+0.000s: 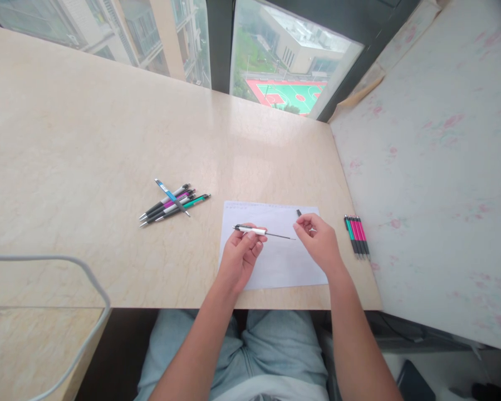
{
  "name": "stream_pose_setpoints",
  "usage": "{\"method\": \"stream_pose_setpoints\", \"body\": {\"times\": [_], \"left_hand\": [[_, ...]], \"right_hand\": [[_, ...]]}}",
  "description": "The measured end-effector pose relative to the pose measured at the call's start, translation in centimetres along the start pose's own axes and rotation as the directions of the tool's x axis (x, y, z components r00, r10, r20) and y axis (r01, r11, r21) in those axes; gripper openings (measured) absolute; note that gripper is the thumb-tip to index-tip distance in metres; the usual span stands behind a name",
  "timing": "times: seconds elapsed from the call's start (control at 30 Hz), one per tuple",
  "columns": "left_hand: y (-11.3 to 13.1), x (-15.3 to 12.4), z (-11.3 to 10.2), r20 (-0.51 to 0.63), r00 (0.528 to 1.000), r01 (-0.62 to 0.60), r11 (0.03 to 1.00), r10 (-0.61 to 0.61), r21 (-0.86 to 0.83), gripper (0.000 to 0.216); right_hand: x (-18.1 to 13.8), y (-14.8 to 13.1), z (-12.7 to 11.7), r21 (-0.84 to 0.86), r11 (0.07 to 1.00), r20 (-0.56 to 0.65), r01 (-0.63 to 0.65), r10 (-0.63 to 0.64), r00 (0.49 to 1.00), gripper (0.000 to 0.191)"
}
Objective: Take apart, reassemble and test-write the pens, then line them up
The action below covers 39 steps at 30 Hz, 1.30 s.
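The left hand (pixel 240 257) grips a white pen (pixel 256 230), the right hand (pixel 322 242) a dark piece (pixel 299 213), over paper (pixel 284 268) near the worktop's (pixel 87 145) front edge; the pen roughly parallels that edge, refill (pixel 279 236) toward the right edge. Windows (pixel 284 61) line the far edge.

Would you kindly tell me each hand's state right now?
Left hand: closed on a white pen, refill exposed.
Right hand: closed on a dark pen piece.

Tabletop (pixel 87 150): smooth, stone-patterned, soft sheen toward back edge. Paper sheet (pixel 284 267) near front edge: matt. White pen barrel (pixel 254 230): smooth plastic, slight gloss. Dark pen piece (pixel 299 213): matt, rubbery-looking. Pen row (pixel 356 231) by right edge: shiny plastic barrels, matt grips (pixel 362 249). Jeans (pixel 284 340) below front edge: faded denim cloth.
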<state>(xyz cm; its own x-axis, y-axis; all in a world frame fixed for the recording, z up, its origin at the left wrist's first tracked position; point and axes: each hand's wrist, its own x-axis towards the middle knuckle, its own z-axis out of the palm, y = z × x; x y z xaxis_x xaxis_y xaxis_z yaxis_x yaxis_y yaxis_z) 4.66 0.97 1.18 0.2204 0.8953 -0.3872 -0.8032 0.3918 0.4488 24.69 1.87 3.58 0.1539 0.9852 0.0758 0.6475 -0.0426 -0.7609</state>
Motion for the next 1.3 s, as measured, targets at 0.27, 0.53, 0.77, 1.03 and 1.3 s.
{"method": "stream_pose_setpoints", "body": {"times": [0.27, 0.53, 0.77, 1.03, 1.3], "left_hand": [[-0.1, 0.1, -0.1, 0.009, 1.000, -0.003, 1.000, 0.002, 0.031, 0.023], [-0.3, 0.4, -0.4, 0.012, 1.000, -0.026, 0.998, 0.025, 0.063, 0.023], [-0.2, 0.3, 0.1, 0.019, 1.000, -0.022, 0.996, 0.020, 0.082, 0.022], [-0.2, 0.2, 0.1, 0.014, 1.000, -0.018, 0.996, 0.017, 0.086, 0.022], [-0.3, 0.4, -0.1, 0.017, 1.000, -0.012, 0.999, 0.011, 0.052, 0.023]], "right_hand": [[-5.0, -2.0, 0.6, 0.618, 0.771, -0.054, -0.154, 0.237, 0.970, 0.017], [-5.5, -3.1, 1.1, 0.646, 0.757, -0.117, -0.097, 0.224, 0.968, 0.016], [-5.7, -3.0, 1.5, 0.616, 0.781, -0.102, -0.108, 0.215, 0.971, 0.016], [-5.6, -3.5, 1.5, 0.604, 0.792, -0.123, -0.091, 0.205, 0.971, 0.013], [-5.9, -3.7, 1.8, 0.605, 0.794, -0.149, -0.065, 0.193, 0.970, 0.009]]}}
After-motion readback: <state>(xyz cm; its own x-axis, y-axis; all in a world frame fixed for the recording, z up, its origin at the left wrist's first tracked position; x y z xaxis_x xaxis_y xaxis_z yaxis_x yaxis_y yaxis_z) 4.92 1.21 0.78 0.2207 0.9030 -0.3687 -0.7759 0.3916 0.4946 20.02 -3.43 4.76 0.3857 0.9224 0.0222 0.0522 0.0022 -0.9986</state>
